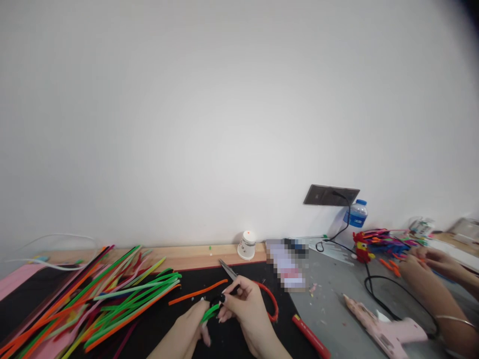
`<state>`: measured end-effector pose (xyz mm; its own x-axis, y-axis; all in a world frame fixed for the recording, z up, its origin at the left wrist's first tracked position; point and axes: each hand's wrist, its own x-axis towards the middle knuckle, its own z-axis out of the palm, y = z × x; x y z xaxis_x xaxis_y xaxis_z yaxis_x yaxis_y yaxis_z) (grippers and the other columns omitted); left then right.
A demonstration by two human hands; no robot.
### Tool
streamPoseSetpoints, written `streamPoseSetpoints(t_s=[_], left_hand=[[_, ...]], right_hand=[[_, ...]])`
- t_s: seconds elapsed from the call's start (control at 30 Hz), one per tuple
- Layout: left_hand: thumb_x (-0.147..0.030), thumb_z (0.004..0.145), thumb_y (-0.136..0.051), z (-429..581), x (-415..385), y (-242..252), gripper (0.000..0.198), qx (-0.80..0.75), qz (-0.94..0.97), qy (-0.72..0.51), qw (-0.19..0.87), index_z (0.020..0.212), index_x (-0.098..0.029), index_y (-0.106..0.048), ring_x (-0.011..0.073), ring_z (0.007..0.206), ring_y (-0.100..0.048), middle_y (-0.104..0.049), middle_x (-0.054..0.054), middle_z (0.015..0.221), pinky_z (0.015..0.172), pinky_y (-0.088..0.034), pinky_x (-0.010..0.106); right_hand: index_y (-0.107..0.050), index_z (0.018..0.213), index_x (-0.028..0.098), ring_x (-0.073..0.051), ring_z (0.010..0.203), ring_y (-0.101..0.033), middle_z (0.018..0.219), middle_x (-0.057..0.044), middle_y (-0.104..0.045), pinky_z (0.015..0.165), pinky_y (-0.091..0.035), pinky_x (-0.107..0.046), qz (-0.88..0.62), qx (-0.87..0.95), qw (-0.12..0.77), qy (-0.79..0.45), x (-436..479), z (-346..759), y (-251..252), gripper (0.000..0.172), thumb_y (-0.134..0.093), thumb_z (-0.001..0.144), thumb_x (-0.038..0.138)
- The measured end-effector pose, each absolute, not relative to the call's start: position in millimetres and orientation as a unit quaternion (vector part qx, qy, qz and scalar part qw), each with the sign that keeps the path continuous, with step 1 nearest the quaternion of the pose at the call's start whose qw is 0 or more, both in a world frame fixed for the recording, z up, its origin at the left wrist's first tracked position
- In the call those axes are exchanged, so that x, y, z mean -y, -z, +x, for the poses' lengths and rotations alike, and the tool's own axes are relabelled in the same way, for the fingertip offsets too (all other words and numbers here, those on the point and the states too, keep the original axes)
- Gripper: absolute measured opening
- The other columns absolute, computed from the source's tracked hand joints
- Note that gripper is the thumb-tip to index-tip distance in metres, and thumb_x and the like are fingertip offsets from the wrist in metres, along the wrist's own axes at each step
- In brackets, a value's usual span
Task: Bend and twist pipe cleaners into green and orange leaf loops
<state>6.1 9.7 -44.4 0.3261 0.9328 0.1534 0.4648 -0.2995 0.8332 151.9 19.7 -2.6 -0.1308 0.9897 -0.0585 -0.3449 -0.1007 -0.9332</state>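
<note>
My right hand point(243, 301) is closed round the black handles of a pair of scissors point(229, 272), whose blades point up and to the left. My left hand point(194, 324) pinches a short green pipe cleaner piece point(209, 313) just under the scissors' handles. Both hands meet over a black mat point(157, 324). An orange pipe cleaner point(196, 292) lies on the mat just left of the hands. A red loop of pipe cleaner point(272, 301) curves to the right of my right hand.
A heap of green, orange, yellow and pink pipe cleaners point(101, 299) covers the left. A small white cup point(247, 245) lies by the wall. A pink glue gun point(381, 329) with black cable, a red cutter point(310, 336), a water bottle point(357, 214) and another person's hands point(426, 264) are at right.
</note>
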Motion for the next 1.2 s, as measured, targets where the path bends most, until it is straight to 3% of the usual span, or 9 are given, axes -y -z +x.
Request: streamPoseSetpoints(t_s=[0.1,0.17,0.23,0.33,0.47,0.6,0.83,1.0,1.2], left_hand=[[-0.038,0.088,-0.019,13,-12,48,0.048,-0.488,0.723,-0.326,0.364,0.076,-0.019,-0.061,0.0158,0.044,-0.059,-0.062,0.001,0.052,0.043,-0.048,0.023],[-0.038,0.088,-0.016,12,-8,45,0.05,-0.491,0.716,-0.334,0.368,0.079,-0.017,-0.061,0.0174,0.049,-0.062,-0.065,0.004,0.055,0.046,-0.05,0.024],[-0.036,0.085,-0.032,7,0,38,0.032,-0.471,0.726,-0.351,0.358,0.105,-0.022,-0.053,0.0181,0.08,-0.064,-0.069,0.004,0.091,0.068,-0.051,0.026],[-0.027,0.084,-0.037,-2,12,23,0.031,-0.475,0.737,-0.374,0.303,0.113,-0.026,-0.047,0.0183,0.093,-0.061,-0.066,0.003,0.103,0.08,-0.047,0.027],[-0.035,0.086,-0.035,-2,15,4,0.029,-0.454,0.74,-0.373,0.327,0.102,-0.023,-0.056,0.0182,0.083,-0.062,-0.069,0.002,0.085,0.072,-0.049,0.024],[-0.044,0.088,-0.025,1,10,1,0.044,-0.461,0.723,-0.355,0.371,0.088,-0.019,-0.061,0.0156,0.068,-0.06,-0.065,0.0,0.066,0.064,-0.049,0.021],[-0.048,0.083,-0.036,-1,-5,24,0.038,-0.473,0.704,-0.358,0.391,0.08,-0.02,-0.062,0.0145,0.059,-0.06,-0.064,0.0,0.065,0.054,-0.049,0.022],[-0.043,0.087,-0.026,13,-14,41,0.041,-0.499,0.646,-0.352,0.459,0.082,-0.019,-0.059,0.0167,0.05,-0.063,-0.06,0.0,0.054,0.042,-0.049,0.024],[-0.039,0.087,-0.02,16,-21,54,0.047,-0.533,0.616,-0.368,0.449,0.061,-0.019,-0.054,0.019,0.051,-0.064,-0.06,0.002,0.047,0.05,-0.052,0.028]], right_hand=[[-0.05,0.065,0.012,-0.012,0.04,-0.058,0.049,0.001,-0.058,0.04,-0.047,-0.021,-0.391,0.413,0.532,-0.627,-19,152,2,0.028,-0.074,0.057,0.024],[-0.05,0.065,0.012,-0.012,0.039,-0.058,0.046,0.001,-0.058,0.041,-0.048,-0.021,-0.389,0.42,0.531,-0.625,-19,152,3,0.028,-0.074,0.058,0.026],[-0.05,0.065,0.012,-0.013,0.04,-0.058,0.046,0.0,-0.058,0.04,-0.047,-0.021,-0.383,0.426,0.529,-0.626,-19,152,3,0.03,-0.074,0.058,0.029],[-0.05,0.065,0.012,-0.013,0.039,-0.058,0.045,0.0,-0.058,0.039,-0.047,-0.021,-0.374,0.43,0.53,-0.628,-19,151,4,0.033,-0.074,0.056,0.033],[-0.051,0.064,0.012,-0.013,0.038,-0.058,0.046,-0.001,-0.059,0.039,-0.047,-0.022,-0.367,0.428,0.531,-0.633,-17,149,4,0.034,-0.075,0.054,0.033],[-0.051,0.063,0.012,-0.013,0.037,-0.057,0.049,-0.001,-0.06,0.039,-0.047,-0.023,-0.348,0.427,0.531,-0.644,-16,147,1,0.034,-0.076,0.053,0.032],[-0.051,0.062,0.012,-0.012,0.037,-0.057,0.055,-0.002,-0.061,0.038,-0.046,-0.022,-0.341,0.418,0.536,-0.649,-14,147,-3,0.033,-0.078,0.051,0.028],[-0.052,0.062,0.012,-0.012,0.037,-0.056,0.053,-0.001,-0.06,0.038,-0.046,-0.022,-0.346,0.424,0.534,-0.644,-13,148,-1,0.034,-0.078,0.051,0.03],[-0.05,0.061,0.012,-0.014,0.037,-0.057,0.048,-0.001,-0.06,0.039,-0.047,-0.023,-0.359,0.423,0.541,-0.632,-15,147,-2,0.034,-0.077,0.052,0.032]])
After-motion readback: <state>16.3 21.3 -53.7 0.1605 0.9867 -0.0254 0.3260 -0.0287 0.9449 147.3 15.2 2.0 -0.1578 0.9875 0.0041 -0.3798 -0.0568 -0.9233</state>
